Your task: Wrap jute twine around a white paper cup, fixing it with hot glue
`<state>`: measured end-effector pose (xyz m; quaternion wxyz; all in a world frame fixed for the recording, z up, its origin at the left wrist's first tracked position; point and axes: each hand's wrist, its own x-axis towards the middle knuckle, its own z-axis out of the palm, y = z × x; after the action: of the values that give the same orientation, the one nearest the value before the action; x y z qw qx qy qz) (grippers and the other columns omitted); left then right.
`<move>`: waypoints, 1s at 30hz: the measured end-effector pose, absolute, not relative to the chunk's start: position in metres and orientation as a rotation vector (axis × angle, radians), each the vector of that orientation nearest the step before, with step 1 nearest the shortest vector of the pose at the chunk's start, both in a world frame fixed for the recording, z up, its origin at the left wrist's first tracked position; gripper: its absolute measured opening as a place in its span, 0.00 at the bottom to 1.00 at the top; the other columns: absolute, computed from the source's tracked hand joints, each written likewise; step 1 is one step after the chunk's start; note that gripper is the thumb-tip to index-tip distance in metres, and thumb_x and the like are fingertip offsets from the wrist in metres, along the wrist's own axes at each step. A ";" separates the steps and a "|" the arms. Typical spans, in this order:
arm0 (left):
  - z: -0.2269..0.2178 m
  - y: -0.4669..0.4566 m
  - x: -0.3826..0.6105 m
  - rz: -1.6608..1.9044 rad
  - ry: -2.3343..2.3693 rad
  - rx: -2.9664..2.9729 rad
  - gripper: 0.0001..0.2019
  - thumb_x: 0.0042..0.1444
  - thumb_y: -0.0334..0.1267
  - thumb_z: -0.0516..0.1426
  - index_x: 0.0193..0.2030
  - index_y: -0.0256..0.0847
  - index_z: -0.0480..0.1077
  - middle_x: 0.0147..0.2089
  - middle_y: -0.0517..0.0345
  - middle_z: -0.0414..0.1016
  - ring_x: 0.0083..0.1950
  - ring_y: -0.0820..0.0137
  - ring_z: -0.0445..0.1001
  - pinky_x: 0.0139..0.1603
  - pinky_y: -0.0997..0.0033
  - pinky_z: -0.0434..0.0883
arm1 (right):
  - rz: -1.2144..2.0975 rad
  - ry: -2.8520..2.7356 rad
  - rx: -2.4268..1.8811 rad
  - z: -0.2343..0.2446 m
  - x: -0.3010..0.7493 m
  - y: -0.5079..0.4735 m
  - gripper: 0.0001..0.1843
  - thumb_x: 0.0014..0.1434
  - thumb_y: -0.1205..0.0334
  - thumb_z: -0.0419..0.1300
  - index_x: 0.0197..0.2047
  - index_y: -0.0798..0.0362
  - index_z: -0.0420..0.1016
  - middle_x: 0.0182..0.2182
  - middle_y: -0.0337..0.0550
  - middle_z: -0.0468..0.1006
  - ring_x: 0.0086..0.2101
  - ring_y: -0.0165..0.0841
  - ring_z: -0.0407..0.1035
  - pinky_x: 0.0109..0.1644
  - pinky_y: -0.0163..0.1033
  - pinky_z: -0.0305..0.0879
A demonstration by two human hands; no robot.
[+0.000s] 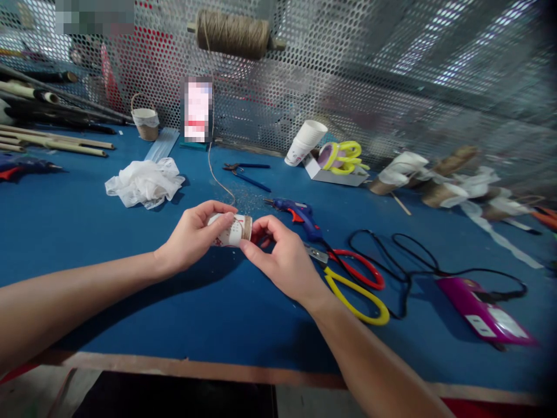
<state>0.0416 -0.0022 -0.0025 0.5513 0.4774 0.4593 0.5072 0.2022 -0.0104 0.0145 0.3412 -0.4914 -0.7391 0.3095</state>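
Observation:
A small white paper cup (230, 230) with red print lies sideways above the blue table, held between both hands. A band of brown twine (246, 227) is wound round its right end. My left hand (194, 235) wraps its fingers over the cup's left part. My right hand (282, 258) pinches the twine-wound end with thumb and fingers. A thin strand of twine (216, 174) runs from the cup up to a large twine spool (234, 33) hung on the mesh wall.
A blue glue gun (300, 213), red and yellow scissors (354, 278), a black cable and a purple device (483, 310) lie right of the hands. Pliers (246, 172), stacked paper cups (305, 141), a crumpled plastic bag (145, 182) and bamboo sticks (52, 139) lie further back.

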 end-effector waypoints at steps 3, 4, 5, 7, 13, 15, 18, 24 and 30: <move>-0.003 -0.002 0.042 1.199 1.086 1.089 0.12 0.49 0.40 0.61 0.36 0.34 0.71 0.29 0.59 0.73 0.26 0.76 0.69 0.26 0.78 0.66 | 0.746 -1.950 -1.282 0.015 0.201 -0.012 0.06 0.50 0.63 0.60 0.30 0.51 0.64 0.26 0.38 0.72 0.27 0.30 0.66 0.33 0.37 0.63; -0.003 -0.002 0.042 1.195 1.090 1.074 0.12 0.49 0.40 0.61 0.36 0.34 0.71 0.28 0.59 0.73 0.26 0.76 0.69 0.26 0.78 0.66 | 0.724 -1.957 -1.285 0.014 0.201 -0.012 0.06 0.50 0.63 0.60 0.30 0.50 0.64 0.26 0.38 0.72 0.28 0.30 0.66 0.33 0.37 0.63; -0.003 -0.001 0.042 1.192 1.094 1.063 0.12 0.49 0.40 0.61 0.36 0.34 0.71 0.28 0.59 0.73 0.26 0.75 0.69 0.26 0.77 0.66 | 0.704 -1.959 -1.289 0.014 0.200 -0.013 0.06 0.50 0.64 0.60 0.30 0.50 0.64 0.26 0.38 0.73 0.27 0.31 0.67 0.33 0.37 0.63; -0.004 -0.001 0.042 1.189 1.097 1.061 0.12 0.49 0.40 0.61 0.37 0.34 0.71 0.29 0.59 0.73 0.26 0.75 0.70 0.26 0.77 0.66 | 0.675 -1.955 -1.303 0.014 0.200 -0.013 0.05 0.50 0.64 0.59 0.30 0.50 0.64 0.26 0.38 0.73 0.27 0.31 0.67 0.33 0.37 0.63; -0.007 -0.003 0.043 1.183 1.103 1.184 0.11 0.52 0.40 0.59 0.39 0.34 0.70 0.30 0.59 0.73 0.27 0.76 0.69 0.27 0.78 0.66 | 0.684 -1.933 -1.345 0.012 0.199 -0.013 0.03 0.50 0.64 0.57 0.29 0.51 0.65 0.23 0.39 0.73 0.25 0.31 0.66 0.31 0.38 0.63; -0.007 -0.004 0.042 1.171 1.108 1.212 0.11 0.53 0.40 0.58 0.40 0.34 0.70 0.30 0.59 0.73 0.27 0.76 0.69 0.27 0.78 0.66 | 0.688 -1.930 -1.351 0.011 0.199 -0.012 0.03 0.50 0.64 0.57 0.28 0.51 0.65 0.23 0.39 0.73 0.25 0.31 0.67 0.31 0.38 0.64; -0.007 -0.003 0.042 1.162 1.112 1.221 0.11 0.53 0.40 0.58 0.40 0.34 0.70 0.31 0.59 0.73 0.28 0.76 0.69 0.27 0.78 0.66 | 0.690 -1.930 -1.363 0.011 0.199 -0.012 0.02 0.49 0.64 0.57 0.28 0.51 0.66 0.23 0.39 0.73 0.25 0.31 0.67 0.31 0.38 0.64; -0.006 -0.005 0.043 1.150 1.125 1.200 0.11 0.53 0.39 0.58 0.39 0.34 0.70 0.31 0.58 0.73 0.28 0.76 0.69 0.27 0.78 0.67 | 0.706 -1.930 -1.381 0.013 0.200 -0.013 0.02 0.50 0.65 0.57 0.27 0.51 0.66 0.23 0.39 0.73 0.24 0.31 0.67 0.31 0.38 0.64; -0.004 -0.003 0.044 1.139 1.138 1.107 0.10 0.52 0.38 0.58 0.38 0.34 0.70 0.30 0.59 0.73 0.27 0.76 0.69 0.27 0.77 0.67 | 0.856 -1.901 -1.320 0.014 0.203 -0.010 0.02 0.51 0.64 0.57 0.28 0.51 0.66 0.24 0.39 0.74 0.25 0.30 0.68 0.30 0.36 0.65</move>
<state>0.0437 -0.0034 -0.0041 0.5593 0.4697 0.4827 0.4833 0.2031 -0.0099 0.0139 0.3305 -0.5050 -0.7271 0.3272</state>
